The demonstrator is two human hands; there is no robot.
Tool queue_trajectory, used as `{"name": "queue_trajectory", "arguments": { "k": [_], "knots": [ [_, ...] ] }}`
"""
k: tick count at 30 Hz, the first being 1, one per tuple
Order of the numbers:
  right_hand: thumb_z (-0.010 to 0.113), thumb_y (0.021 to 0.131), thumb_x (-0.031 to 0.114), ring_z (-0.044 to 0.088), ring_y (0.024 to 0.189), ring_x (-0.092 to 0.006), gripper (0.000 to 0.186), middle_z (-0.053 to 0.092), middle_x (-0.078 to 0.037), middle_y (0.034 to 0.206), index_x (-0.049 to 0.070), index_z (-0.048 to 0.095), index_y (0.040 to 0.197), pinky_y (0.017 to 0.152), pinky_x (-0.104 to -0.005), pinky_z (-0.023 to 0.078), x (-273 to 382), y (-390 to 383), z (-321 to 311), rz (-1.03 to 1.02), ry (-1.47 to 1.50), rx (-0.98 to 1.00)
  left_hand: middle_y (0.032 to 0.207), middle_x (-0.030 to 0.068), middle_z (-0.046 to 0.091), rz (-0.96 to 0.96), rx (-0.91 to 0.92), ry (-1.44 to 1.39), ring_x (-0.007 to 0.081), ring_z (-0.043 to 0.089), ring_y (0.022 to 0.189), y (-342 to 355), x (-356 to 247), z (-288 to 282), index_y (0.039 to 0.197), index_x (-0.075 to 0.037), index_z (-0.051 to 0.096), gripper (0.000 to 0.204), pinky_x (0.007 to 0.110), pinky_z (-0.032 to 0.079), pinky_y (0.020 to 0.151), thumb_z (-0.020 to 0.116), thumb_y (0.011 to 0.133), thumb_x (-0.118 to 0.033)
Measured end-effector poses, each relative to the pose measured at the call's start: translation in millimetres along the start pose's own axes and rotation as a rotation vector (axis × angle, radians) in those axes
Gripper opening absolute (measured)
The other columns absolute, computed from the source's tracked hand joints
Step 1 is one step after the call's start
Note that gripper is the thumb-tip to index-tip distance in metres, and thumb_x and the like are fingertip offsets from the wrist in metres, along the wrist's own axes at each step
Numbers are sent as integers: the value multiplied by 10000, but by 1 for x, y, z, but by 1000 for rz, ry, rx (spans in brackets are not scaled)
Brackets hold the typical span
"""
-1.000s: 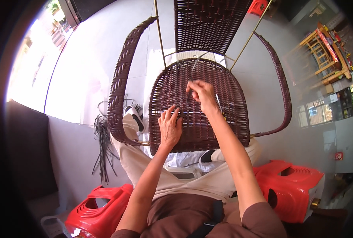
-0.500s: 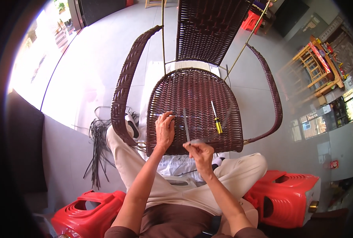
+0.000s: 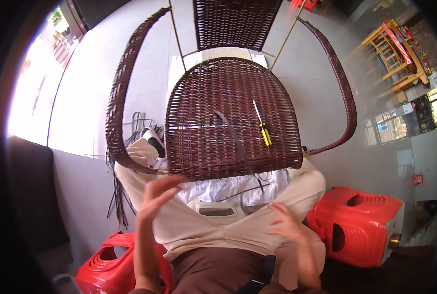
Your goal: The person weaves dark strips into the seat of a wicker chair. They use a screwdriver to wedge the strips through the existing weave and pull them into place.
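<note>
In front of me stands a dark brown woven chair, its rounded seat [image 3: 204,142] facing up. A screwdriver [image 3: 264,133] with a yellow and black handle lies on the right part of the seat. One dark flat strip [image 3: 236,139] runs across the weave and hangs past the near edge. My left hand [image 3: 155,196] is raised just short of the seat's near left corner, fingers apart and holding nothing. Over my right thigh hovers my right hand [image 3: 288,223], blurred, its fingers spread and nothing in them.
Loose dark strips [image 3: 118,196] lie on the floor left of the chair. Red plastic stools [image 3: 358,225] flank me on both sides. Woven armrests [image 3: 346,98] curve out beside the seat. White printed sheeting [image 3: 272,186] lies under the chair. A wooden rack [image 3: 395,59] stands far right.
Both hands have drawn back from the seat toward me. My right hand has let go of the strip, which now lies on the weave. The chair appears shifted up and left in view.
</note>
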State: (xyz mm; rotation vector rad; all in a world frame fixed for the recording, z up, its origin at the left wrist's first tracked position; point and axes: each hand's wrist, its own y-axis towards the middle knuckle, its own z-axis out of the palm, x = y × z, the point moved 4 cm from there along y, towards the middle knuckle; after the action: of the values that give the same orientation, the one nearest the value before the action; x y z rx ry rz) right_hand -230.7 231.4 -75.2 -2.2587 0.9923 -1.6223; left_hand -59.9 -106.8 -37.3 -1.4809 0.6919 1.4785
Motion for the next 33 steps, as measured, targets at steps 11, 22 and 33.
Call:
{"name": "queue_trajectory", "arguments": {
  "k": [11, 22, 33],
  "knots": [
    [626, 799, 128, 460, 1087, -169, 507, 475, -94, 1177, 21, 394, 1238, 926, -303, 364, 63, 27, -199, -289, 270, -895, 1105, 185, 551, 284, -449, -169, 245, 603, 953, 14, -42, -94, 1267, 25, 369, 575, 337, 476, 848, 412, 922, -433],
    [748, 685, 260, 347, 378, -78, 272, 393, 30, 507, 62, 569, 635, 359, -236, 303, 116, 81, -247, -398, 450, -1174, 466, 13, 478, 260, -858, -74, 87, 423, 367, 31, -97, -67, 626, -89, 513, 323, 204, 333, 361, 714, 767, -298],
    [643, 797, 283, 309, 361, -74, 282, 359, 24, 459, 87, 532, 627, 343, -224, 253, 132, 24, -235, -340, 517, -1350, 470, 13, 458, 268, -831, 41, 83, 416, 364, -17, -133, -59, 646, -54, 497, 293, 212, 313, 348, 599, 854, -234]
  ]
}}
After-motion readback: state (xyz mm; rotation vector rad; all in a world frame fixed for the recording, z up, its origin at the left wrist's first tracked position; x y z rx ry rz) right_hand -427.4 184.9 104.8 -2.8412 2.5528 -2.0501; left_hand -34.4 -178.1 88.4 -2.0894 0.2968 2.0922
